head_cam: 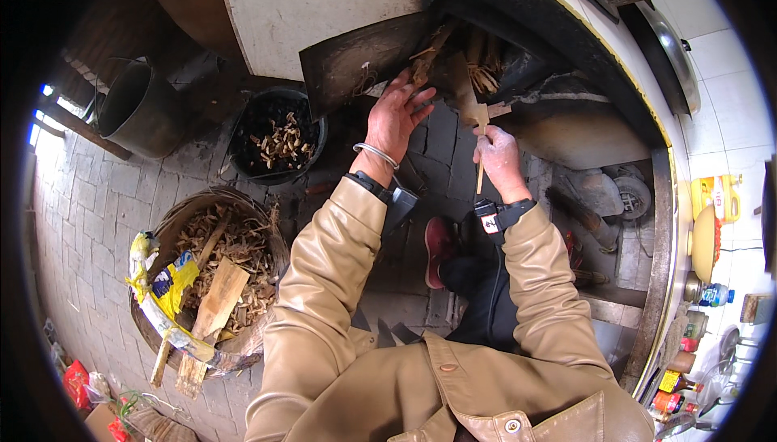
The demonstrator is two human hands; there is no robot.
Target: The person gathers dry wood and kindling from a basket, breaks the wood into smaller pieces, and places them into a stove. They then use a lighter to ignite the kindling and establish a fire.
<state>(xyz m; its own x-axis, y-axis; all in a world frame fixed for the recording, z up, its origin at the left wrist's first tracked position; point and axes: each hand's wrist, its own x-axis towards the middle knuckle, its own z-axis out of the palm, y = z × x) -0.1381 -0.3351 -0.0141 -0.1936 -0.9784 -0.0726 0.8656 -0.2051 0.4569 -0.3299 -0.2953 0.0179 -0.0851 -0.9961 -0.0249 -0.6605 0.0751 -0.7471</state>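
My right hand (501,153) grips a thin pale wood strip (481,115), its lower end poking out below the fingers. The strip overlaps a flat wooden board (464,87) that reaches into the dark stove opening. My left hand (394,111), fingers spread, is beside a rough piece of firewood (428,56); whether the fingertips touch it I cannot tell. Just left of that hand is a sooty metal sheet (364,62). Deeper in the opening lies a bundle of split sticks (484,68).
A wicker basket (276,241) of wood chips and planks stands left, behind a black bucket (234,159) holding charcoal and peanut-like shells. A metal pail (136,108) is further left. A small blower (628,193) sits right, below a counter with bottles (716,294).
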